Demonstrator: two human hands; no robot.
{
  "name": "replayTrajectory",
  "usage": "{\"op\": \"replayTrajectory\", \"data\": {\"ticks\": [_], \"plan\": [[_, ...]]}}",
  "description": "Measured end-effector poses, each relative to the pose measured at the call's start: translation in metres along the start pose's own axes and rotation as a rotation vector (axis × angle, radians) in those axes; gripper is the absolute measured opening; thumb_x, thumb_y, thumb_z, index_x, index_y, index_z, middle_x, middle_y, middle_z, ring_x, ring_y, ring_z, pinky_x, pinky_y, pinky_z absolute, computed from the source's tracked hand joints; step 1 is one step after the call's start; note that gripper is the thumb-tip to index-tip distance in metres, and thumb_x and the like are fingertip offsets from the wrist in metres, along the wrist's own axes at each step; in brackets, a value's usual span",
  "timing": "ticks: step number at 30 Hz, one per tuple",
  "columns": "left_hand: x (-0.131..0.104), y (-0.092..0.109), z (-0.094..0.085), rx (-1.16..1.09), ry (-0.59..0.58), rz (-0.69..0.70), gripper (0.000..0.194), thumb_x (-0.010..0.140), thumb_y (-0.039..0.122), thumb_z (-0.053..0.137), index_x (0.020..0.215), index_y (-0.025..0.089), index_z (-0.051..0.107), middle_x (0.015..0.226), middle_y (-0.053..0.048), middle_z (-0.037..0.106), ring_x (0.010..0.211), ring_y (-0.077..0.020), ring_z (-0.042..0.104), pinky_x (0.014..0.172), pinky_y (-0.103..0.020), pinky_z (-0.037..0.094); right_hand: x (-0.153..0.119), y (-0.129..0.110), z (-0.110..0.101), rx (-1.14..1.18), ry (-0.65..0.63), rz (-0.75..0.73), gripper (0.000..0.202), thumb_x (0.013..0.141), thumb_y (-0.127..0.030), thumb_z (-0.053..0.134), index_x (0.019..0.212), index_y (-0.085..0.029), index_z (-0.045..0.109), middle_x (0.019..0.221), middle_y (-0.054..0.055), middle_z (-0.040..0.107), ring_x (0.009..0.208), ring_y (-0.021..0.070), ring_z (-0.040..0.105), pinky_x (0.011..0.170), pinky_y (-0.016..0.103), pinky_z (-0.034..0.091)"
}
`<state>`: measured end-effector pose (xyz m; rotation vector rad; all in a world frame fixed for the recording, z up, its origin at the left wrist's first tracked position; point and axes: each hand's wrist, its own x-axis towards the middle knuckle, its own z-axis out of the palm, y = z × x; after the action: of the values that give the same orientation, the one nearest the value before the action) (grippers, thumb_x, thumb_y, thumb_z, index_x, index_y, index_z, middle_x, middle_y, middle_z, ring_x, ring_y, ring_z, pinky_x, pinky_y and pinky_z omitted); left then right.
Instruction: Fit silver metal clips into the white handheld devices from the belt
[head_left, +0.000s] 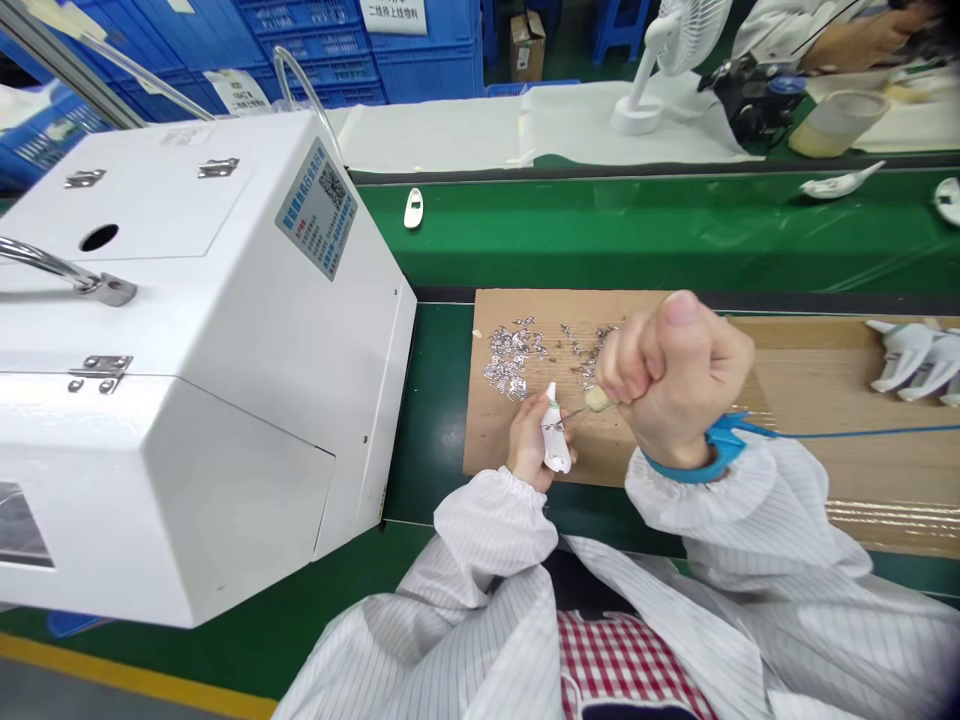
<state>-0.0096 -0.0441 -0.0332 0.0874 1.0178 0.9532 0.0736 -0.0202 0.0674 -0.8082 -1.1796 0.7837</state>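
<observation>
My left hand [528,446] is closed around a small white plastic housing [555,445], held upright with its inner side facing me. Small dark metal bits show across the middle of that piece. My right hand [675,375] is a fist on a thin metal-tipped tool [598,399] with a pale yellow part near the hand. The tool's tip reaches the housing; whether it grips anything there is too small to tell. Beyond both hands, many small shiny metal parts [510,360] lie in piles on a brown cardboard sheet [487,450].
At left stands a large white machine box [285,370]. A green conveyor belt [562,230] runs behind, carrying a white shell [414,208] and another white piece [841,183]. White housings [911,358] lie at right. A blue cord [870,433] stretches from my right wristband. A co-worker's hand [862,40] shows at far right.
</observation>
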Motion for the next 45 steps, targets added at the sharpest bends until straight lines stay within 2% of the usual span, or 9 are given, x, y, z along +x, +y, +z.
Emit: {"op": "replayTrajectory", "data": {"ticks": [7, 25, 29, 32, 35, 37, 40, 43, 45], "plan": [[0.000, 0.000, -0.001, -0.006, -0.025, 0.005, 0.008, 0.091, 0.025, 0.049, 0.096, 0.022, 0.044, 0.070, 0.004, 0.052, 0.041, -0.0091, 0.048, 0.031, -0.019, 0.036, 0.004, 0.008, -0.005, -0.045, 0.036, 0.033, 0.054, 0.096, -0.048, 0.051, 0.052, -0.025, 0.031, 0.041, -0.006, 0.027, 0.031, 0.0100, 0.027, 0.031, 0.030, 0.024], [0.000, -0.004, -0.001, -0.041, 0.003, 0.013, 0.018, 0.088, 0.030, 0.056, 0.102, 0.023, 0.046, 0.071, 0.004, 0.054, 0.039, -0.0078, 0.046, 0.033, -0.018, 0.033, -0.006, 0.010, 0.004, 0.095, -0.032, -0.006, 0.049, 0.097, -0.036, 0.054, 0.053, -0.023, 0.039, 0.041, -0.007, 0.033, 0.033, 0.0075, 0.031, 0.033, 0.026, 0.025], [-0.003, 0.003, -0.003, -0.022, 0.015, 0.020, 0.014, 0.091, 0.027, 0.050, 0.103, 0.021, 0.047, 0.072, 0.001, 0.061, 0.042, -0.0105, 0.051, 0.036, -0.021, 0.039, 0.006, 0.003, -0.016, 0.122, 0.036, -0.003, 0.049, 0.096, -0.037, 0.055, 0.053, -0.023, 0.036, 0.042, -0.008, 0.030, 0.032, 0.0073, 0.029, 0.032, 0.025, 0.023], [-0.003, 0.012, -0.001, -0.053, 0.078, 0.192, 0.016, 0.096, 0.027, 0.046, 0.108, 0.017, 0.050, 0.081, -0.006, 0.069, 0.057, -0.0142, 0.063, 0.055, -0.028, 0.053, 0.012, 0.006, -0.042, -0.118, 0.004, 0.198, 0.045, 0.092, -0.042, 0.060, 0.056, -0.023, 0.042, 0.043, -0.008, 0.034, 0.033, 0.0070, 0.033, 0.033, 0.023, 0.025], [0.003, 0.022, 0.005, -0.103, 0.155, 0.436, 0.019, 0.099, 0.028, 0.044, 0.108, 0.016, 0.055, 0.090, -0.008, 0.072, 0.085, -0.0161, 0.071, 0.087, -0.031, 0.054, 0.004, 0.025, -0.054, -0.406, -0.587, 0.697, 0.041, 0.082, -0.052, 0.069, 0.061, -0.020, 0.057, 0.047, -0.005, 0.050, 0.038, 0.0062, 0.041, 0.036, 0.020, 0.027], [0.009, 0.027, 0.008, -0.077, 0.159, 0.531, 0.023, 0.099, 0.031, 0.045, 0.112, 0.017, 0.058, 0.102, -0.009, 0.073, 0.102, -0.0177, 0.069, 0.099, -0.032, 0.048, -0.003, 0.043, -0.049, -0.335, -0.893, 1.021, 0.041, 0.080, -0.054, 0.069, 0.062, -0.018, 0.056, 0.046, -0.005, 0.051, 0.037, 0.0058, 0.039, 0.035, 0.019, 0.028], [0.018, 0.032, 0.006, -0.004, 0.153, 0.529, 0.031, 0.097, 0.037, 0.047, 0.119, 0.020, 0.061, 0.124, -0.011, 0.067, 0.119, -0.0216, 0.062, 0.104, -0.035, 0.045, 0.011, 0.075, -0.037, -0.296, -0.802, 1.186, 0.033, 0.085, -0.042, 0.064, 0.067, -0.017, 0.054, 0.047, -0.007, 0.044, 0.038, 0.0044, 0.032, 0.036, 0.019, 0.027], [0.021, 0.032, -0.006, 0.073, 0.181, 0.507, 0.032, 0.089, 0.039, 0.060, 0.115, 0.021, 0.065, 0.131, -0.011, 0.063, 0.126, -0.0239, 0.057, 0.105, -0.035, 0.043, 0.061, 0.110, -0.033, -0.459, -0.608, 1.077, 0.029, 0.096, -0.037, 0.051, 0.081, -0.013, 0.059, 0.059, -0.003, 0.051, 0.044, 0.0055, 0.040, 0.042, 0.019, 0.036], [0.021, 0.030, -0.015, 0.158, 0.152, 0.502, 0.028, 0.081, 0.037, 0.068, 0.103, 0.020, 0.069, 0.123, -0.011, 0.066, 0.123, -0.0253, 0.058, 0.103, -0.036, 0.044, 0.103, 0.132, -0.036, -0.609, -0.494, 0.991, 0.030, 0.097, -0.038, 0.054, 0.102, -0.010, 0.063, 0.086, 0.006, 0.065, 0.066, 0.0104, 0.059, 0.060, 0.025, 0.052]]}}
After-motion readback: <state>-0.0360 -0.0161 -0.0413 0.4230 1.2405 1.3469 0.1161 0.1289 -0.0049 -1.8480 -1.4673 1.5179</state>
